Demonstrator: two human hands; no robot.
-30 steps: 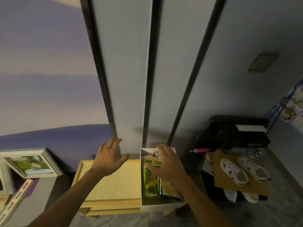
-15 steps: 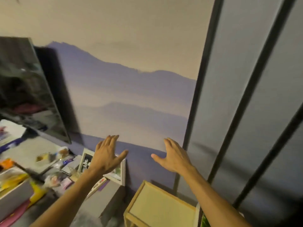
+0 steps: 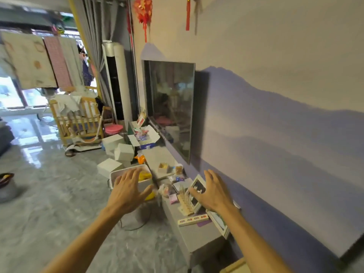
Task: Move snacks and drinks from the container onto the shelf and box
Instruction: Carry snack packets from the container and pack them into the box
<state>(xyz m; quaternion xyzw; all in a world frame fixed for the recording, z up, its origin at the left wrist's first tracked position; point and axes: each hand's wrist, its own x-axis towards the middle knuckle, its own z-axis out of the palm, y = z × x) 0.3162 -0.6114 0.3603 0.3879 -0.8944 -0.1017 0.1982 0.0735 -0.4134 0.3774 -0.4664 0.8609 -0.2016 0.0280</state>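
Note:
A white container point(image 3: 115, 177) with yellow snack packs point(image 3: 144, 175) in it stands on the floor beside a low grey shelf point(image 3: 189, 231). My left hand point(image 3: 127, 191) hovers in front of the container with fingers spread, holding nothing. My right hand point(image 3: 211, 191) is held out over the shelf, fingers spread and empty, above a picture frame point(image 3: 198, 189). A corner of the wooden box point(image 3: 235, 267) shows at the bottom edge.
The shelf carries small packets point(image 3: 167, 189), a wooden peg rack point(image 3: 185, 201), a small box point(image 3: 163, 167) and an open white carton point(image 3: 144, 137). A TV point(image 3: 170, 107) hangs above. White boxes point(image 3: 120, 150) and a wooden cot point(image 3: 78, 119) stand on the floor to the left.
The view has swung left from the wooden box and snack-filled carton to the shelf and the white container. My right hand left the carton; both hands stayed empty.

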